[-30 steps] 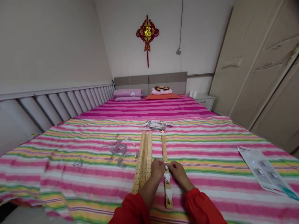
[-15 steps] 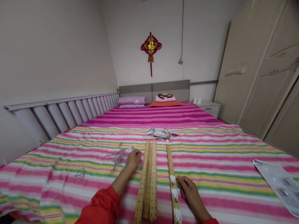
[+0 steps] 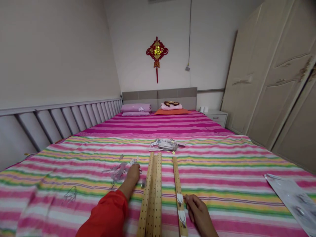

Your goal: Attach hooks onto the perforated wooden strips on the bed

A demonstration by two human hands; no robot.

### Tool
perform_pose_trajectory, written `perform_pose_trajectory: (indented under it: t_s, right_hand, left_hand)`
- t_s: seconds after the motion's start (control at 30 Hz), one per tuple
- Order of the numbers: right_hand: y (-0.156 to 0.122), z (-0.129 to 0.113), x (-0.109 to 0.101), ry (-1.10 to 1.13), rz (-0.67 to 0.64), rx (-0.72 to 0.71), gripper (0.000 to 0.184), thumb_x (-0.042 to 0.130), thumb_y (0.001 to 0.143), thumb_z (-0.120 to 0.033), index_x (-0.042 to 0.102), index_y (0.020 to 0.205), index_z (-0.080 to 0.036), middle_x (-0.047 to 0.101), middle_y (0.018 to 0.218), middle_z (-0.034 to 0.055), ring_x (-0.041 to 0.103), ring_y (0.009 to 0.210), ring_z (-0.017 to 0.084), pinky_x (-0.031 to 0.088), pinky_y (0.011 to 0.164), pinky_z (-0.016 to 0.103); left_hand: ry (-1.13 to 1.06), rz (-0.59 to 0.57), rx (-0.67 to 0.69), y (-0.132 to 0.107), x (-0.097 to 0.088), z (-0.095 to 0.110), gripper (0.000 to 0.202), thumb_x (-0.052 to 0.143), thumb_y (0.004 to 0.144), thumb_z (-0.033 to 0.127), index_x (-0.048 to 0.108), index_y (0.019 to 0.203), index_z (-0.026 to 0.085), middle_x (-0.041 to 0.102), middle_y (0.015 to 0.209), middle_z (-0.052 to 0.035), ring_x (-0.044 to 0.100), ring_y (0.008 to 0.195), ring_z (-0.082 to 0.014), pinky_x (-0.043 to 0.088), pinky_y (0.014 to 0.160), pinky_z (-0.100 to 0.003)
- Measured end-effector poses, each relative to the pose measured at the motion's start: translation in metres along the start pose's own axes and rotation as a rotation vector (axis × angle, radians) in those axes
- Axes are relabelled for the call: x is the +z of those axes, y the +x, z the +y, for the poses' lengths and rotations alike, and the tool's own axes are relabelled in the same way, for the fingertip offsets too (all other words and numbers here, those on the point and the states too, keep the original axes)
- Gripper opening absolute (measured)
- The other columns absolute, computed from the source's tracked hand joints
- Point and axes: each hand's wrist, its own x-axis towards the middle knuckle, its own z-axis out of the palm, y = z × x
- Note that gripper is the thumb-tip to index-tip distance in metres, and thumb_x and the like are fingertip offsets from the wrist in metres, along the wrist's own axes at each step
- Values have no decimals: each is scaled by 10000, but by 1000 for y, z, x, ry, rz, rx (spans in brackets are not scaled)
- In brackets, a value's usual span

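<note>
My left hand (image 3: 133, 173) reaches to the small clear plastic packets (image 3: 118, 171) lying left of the wooden strips. Its fingers are curled down and partly hidden, and what they hold is too small to make out. My right hand (image 3: 198, 209) is beside a single wooden strip (image 3: 177, 174), fingers bent and fingertips pinched close to its right edge. On that strip sit white-backed metal hooks (image 3: 180, 199), one behind the other. Whether anything is between the right fingertips cannot be seen. Several wooden strips with rows of holes (image 3: 157, 191) lie side by side between my hands.
A clear bag of parts (image 3: 165, 144) lies beyond the strips. At right is a transparent package (image 3: 292, 194) with metal pieces; a thin wire tangle (image 3: 71, 194) lies at left. Everything rests on a striped bedsheet (image 3: 222, 177). A grey rail (image 3: 64, 121) runs along the left.
My left hand has moved further into the plastic packets, its fingers lower. My right hand stays beside the hooked strip. The whole view has shifted slightly, with the nearest hook now mostly out of frame.
</note>
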Motion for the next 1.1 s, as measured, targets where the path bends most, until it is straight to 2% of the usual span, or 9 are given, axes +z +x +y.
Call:
perform_pose_trajectory:
  t_s: [0.2,0.43,0.6,0.7,0.77,0.83,0.93,1.03,1.1]
  right_hand:
    - [1,-1,0,37,4,-2,522,615,673,-688,484,586,-191,462,488,-67,304,289,23,147,333,206]
    - [1,-5,1,86,17,-32,502,653,648,-661,480,584,-194,469,473,-76,317,287,32,162,336,200]
    - [-2,-19,3,61,57,-28,461,665,638,-630,505,568,-204,419,418,-83,321,314,62,215,351,213]
    - [-9,-40,11,-3,71,-148,417,712,604,-575,556,583,-190,504,498,-40,453,450,105,346,445,228]
    - [-14,-58,20,-53,7,-200,369,726,609,-524,584,621,-184,541,557,-23,497,525,127,387,502,239]
    - [-19,-73,29,-104,-35,-246,301,738,617,-447,600,682,-187,537,596,-33,470,528,117,376,498,233]
    - [-22,-89,36,-158,-70,-288,251,755,601,-347,613,742,-196,514,580,-54,443,518,112,360,489,227]
    - [-21,-93,33,-154,-118,-291,220,756,596,-318,629,723,-192,514,548,-57,457,516,115,369,498,230]
    - [-19,-92,29,-132,-146,-274,223,765,592,-344,638,682,-183,544,548,-43,481,519,118,384,509,236]
  left_hand:
    - [25,18,132,-7,-12,8,157,543,756,82,635,645,143,592,660,-28,550,721,-160,333,676,-239]
    - [21,6,331,-37,-36,49,114,568,719,102,672,731,148,598,782,-33,541,775,-154,357,702,-231]
    - [69,-166,508,-75,-48,78,167,499,742,138,651,678,161,624,723,-39,556,703,-161,365,646,-242]
    - [158,-265,607,-94,-52,91,165,493,734,129,632,653,165,637,769,-57,573,746,-177,378,680,-253]
    - [202,-312,657,-106,-53,102,151,499,733,120,622,659,167,638,797,-64,583,767,-182,384,695,-256]
    - [217,-350,704,-118,-55,113,132,511,740,124,633,723,172,648,853,-72,598,810,-195,390,706,-259]
    - [206,-385,735,-132,-58,129,196,545,770,195,633,945,192,665,900,-74,615,831,-216,394,675,-260]
    - [191,-380,733,-138,-59,138,346,561,772,253,572,1115,207,674,852,-53,618,776,-216,379,612,-254]
    - [161,-360,744,-136,-58,140,395,567,746,224,559,1141,207,674,833,-41,611,764,-209,372,604,-252]
